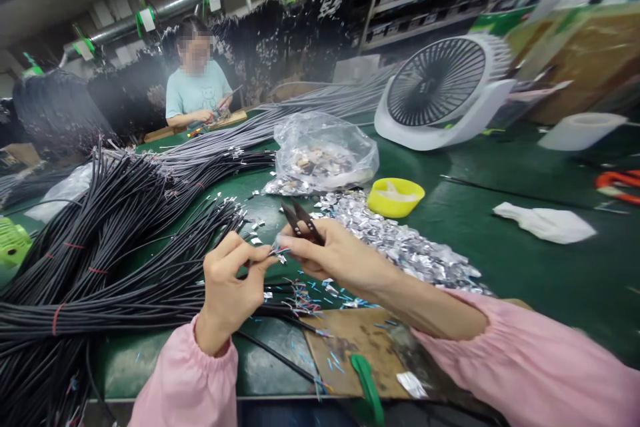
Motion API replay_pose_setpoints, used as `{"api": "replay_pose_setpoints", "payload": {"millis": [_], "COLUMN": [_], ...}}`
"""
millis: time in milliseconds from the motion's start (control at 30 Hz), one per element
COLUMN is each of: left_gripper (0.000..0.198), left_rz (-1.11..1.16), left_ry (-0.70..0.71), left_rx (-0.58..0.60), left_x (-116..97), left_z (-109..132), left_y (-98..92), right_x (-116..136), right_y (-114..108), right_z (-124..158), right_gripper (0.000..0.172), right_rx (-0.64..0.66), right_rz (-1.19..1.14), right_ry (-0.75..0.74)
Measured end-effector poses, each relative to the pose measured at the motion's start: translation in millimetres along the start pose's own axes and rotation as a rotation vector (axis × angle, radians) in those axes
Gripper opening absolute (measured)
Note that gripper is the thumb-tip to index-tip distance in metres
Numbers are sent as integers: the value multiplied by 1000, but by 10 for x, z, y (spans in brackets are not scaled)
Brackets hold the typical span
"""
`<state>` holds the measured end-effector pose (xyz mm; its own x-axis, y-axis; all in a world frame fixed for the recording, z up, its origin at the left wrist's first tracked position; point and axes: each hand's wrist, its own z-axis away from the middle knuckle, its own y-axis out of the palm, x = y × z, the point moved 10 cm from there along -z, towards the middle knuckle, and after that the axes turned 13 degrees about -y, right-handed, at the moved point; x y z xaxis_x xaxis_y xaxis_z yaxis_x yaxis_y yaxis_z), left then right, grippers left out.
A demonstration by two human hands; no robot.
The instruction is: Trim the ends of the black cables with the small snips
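My left hand [233, 280] is closed in a pinch on the end of a cable, whose thin coloured wires [282, 251] fan out between my two hands. Tucked in my right hand [345, 257] is a pair of dark thread snips [300, 221], blades pointing up and away from me. The thumb and fingertips of that hand touch the wires. Just left of my hands, bundles of black cables [145, 227] lie with their ends towards the middle. Below them, more stripped cable ends [305, 300] show red, blue and white wires.
Silver foil scraps [400, 247] lie heaped behind my right arm. Past them are a clear plastic bag [325, 153], a yellow bowl [395, 197] and a white fan [440, 90]. A brown board [350, 347] and green-handled tool [367, 387] lie near me. A co-worker [197, 90] sits opposite.
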<state>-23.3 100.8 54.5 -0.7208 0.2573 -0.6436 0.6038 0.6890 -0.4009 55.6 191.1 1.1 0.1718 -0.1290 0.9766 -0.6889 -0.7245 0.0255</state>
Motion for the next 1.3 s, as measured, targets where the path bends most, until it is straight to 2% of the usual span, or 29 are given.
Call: {"api": "replay_pose_setpoints", "payload": {"millis": [67,200,267,333,433,600,733,1067,1300], "left_gripper": [11,14,13,12,13,15,19,22,15], "left_rz": [-92,-234,-252,-244,-248,-352,-426,-468,-464], "left_ry": [61,125,136,144,188,261,298,300,284], "left_rx": [-65,-108,-155,-204,-232,-306,-345,-312,-312], "left_x": [-60,-129,-143,-154,-218,-413,-525,-500,-471], "left_z": [42,89,97,101,108,116,118,137,149], "left_y": [-30,-16,-53,-106,-137,-184,-196,-137,-135], "right_x": [101,344,427,471,483,414,464,495,487], "right_y": [-6,56,95,40,-88,-39,-5,2,-5], "right_z": [-11,46,94,131,148,124,168,158,157], "right_gripper": [44,49,43,35,32,31,21,23,22], "right_rx": [-10,-27,-22,-69,-138,-53,-66,-62,-63], "right_rz": [115,428,495,499,513,503,503,471,478], "right_ry": [-120,-381,-476,-522,-528,-481,-542,-524,-514]}}
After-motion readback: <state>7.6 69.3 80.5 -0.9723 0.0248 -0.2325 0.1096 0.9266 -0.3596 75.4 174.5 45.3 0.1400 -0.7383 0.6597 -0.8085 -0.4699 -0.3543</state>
